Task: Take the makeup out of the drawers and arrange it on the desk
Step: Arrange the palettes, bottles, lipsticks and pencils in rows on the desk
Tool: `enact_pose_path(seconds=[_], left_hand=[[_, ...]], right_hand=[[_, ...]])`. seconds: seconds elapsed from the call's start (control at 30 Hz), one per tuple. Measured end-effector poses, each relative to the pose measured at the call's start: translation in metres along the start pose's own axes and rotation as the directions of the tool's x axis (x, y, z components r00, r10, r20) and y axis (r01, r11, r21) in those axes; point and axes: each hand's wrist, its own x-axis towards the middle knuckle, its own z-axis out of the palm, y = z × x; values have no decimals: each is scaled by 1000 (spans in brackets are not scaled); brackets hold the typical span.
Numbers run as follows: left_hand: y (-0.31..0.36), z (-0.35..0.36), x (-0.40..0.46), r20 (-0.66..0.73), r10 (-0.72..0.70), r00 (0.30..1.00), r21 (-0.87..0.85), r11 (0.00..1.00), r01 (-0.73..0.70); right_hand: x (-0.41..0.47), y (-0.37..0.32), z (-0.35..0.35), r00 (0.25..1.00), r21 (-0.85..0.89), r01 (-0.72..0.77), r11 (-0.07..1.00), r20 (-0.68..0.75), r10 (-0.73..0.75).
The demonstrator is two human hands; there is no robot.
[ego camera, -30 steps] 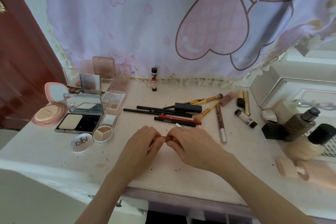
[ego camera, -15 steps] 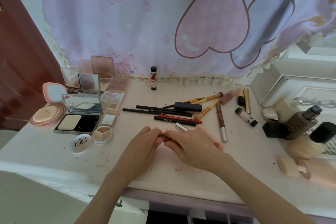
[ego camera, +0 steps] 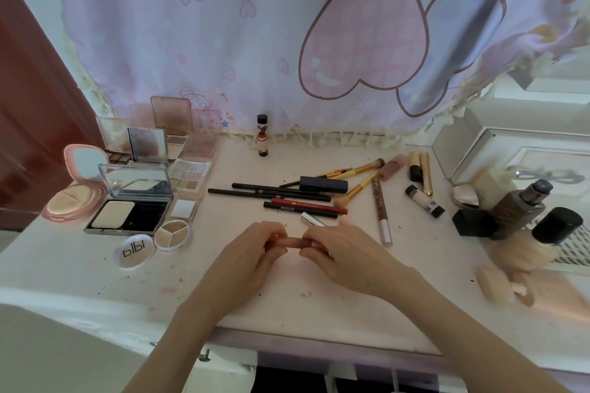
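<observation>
While both forearms reach in from the near edge of the desk, the left hand and right hand meet at its middle, fingers curled, each pinching one end of a small pinkish tube held level just above the desktop. Only a short stretch of the tube shows between the fingertips.

Just beyond the hands lies a loose cluster of black and red pencils, with yellow-handled brushes and a silver-capped lip gloss to its right. Left of the pencils, open powder compacts and eyeshadow palettes stand grouped together, beside a pink round compact. A small upright bottle stands behind the pencils, against a curtain printed with pink hearts. Far right of the pencils are foundation bottles with dark caps. The white desktop is flecked with dark specks.
</observation>
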Motion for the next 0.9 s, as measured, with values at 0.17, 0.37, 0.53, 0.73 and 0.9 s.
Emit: enact_pose_path(seconds=[0.17,0.37,0.53,0.73,0.9], left_hand=[[3,-2,3,-38,77,996,77,994,-74],[-2,1,0,4,6,1000,48,999,-6],[-3,-1,2,0,6,1000,47,999,-6],[-3,2,-1,-3,36,999,38,999,-36],[-3,2,2,-41,-10,999,40,999,11]], right_hand=[[-1,-3,2,1000,2,21,1000,-20,-21],[0,-1,3,999,62,-25,998,-30,27],[-2,-2,3,999,79,16,997,35,-19],[-2,3,0,999,65,33,997,6,-33],[-5,7,-3,1000,140,-22,990,10,21]])
